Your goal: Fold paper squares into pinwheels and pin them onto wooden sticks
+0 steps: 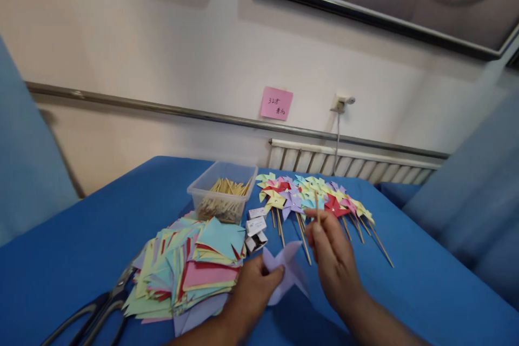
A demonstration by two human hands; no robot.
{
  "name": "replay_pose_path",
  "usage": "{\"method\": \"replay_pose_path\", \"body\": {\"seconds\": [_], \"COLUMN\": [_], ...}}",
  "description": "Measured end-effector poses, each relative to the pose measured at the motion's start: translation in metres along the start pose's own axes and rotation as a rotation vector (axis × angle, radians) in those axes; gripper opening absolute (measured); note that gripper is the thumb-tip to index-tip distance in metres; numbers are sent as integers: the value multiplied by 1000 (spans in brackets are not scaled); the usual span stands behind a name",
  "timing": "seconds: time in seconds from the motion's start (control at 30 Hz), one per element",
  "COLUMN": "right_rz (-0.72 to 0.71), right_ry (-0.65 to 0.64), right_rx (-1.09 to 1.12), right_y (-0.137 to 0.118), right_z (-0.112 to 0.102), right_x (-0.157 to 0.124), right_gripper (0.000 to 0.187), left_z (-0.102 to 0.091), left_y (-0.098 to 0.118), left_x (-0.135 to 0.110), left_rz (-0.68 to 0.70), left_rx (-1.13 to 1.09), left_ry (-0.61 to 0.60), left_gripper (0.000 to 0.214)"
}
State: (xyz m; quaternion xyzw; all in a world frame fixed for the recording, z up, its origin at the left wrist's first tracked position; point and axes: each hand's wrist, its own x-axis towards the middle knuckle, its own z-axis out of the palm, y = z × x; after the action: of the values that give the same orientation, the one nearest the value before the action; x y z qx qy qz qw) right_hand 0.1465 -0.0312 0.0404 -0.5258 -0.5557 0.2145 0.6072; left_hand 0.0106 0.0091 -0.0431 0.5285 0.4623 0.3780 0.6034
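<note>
Pinwheel (293, 270) of lilac paper: half past five from view centre, pinched between thumb and fingers of left hand (259, 281). Right hand (332, 251) clamps wooden stick (317, 204), near upright, four o'clock, apart from paper. Judgement: light pinch spares folded vanes; keep stick steady.

Pale wall (162, 38), white radiator (303, 160)

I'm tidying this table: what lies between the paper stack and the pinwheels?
In the head view, small white boxes lie in a row between the paper stack and the pinwheels.
</note>
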Motion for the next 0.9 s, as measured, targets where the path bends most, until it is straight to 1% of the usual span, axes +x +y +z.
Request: {"method": "replay_pose_path", "body": {"seconds": [0.07,0.13,0.2,0.3,0.37,0.47,0.6,0.77,0.9], "right_rz": [116,208,273,379,398,414,446,488,542], "right_ry": [-103,-164,-219,-331,-378,-395,-402,-392,-395], "right_rx": [30,101,144,222,242,259,250,262,294], "right_y": [20,39,53,61,61,60,64,69,71], "right_z": [-4,1,9,17,18,16,15,17,17], "right_x": [-23,-38,-48,-56,-58,-57,-54,-51,-49], "right_gripper": [30,34,35,38,39,40,41,41,42], "left_z": [0,-1,-3,-3,-1,4,8,5,1], "left_y": [-3,-2,4,18,26,32,32,30,25], "left_x": [5,7,6,0,-4,-7,-8,-8,-6], "left_rz": [-2,14,33,26,12,-2,-18,-84,-91], "left_rx": [18,18,10,-67,-117,-154,-203,-244,-249], "left_ry": [47,98,153,245,281,260,223,147,133], "left_gripper": [27,30,32,36,37,33,30,31,30]}}
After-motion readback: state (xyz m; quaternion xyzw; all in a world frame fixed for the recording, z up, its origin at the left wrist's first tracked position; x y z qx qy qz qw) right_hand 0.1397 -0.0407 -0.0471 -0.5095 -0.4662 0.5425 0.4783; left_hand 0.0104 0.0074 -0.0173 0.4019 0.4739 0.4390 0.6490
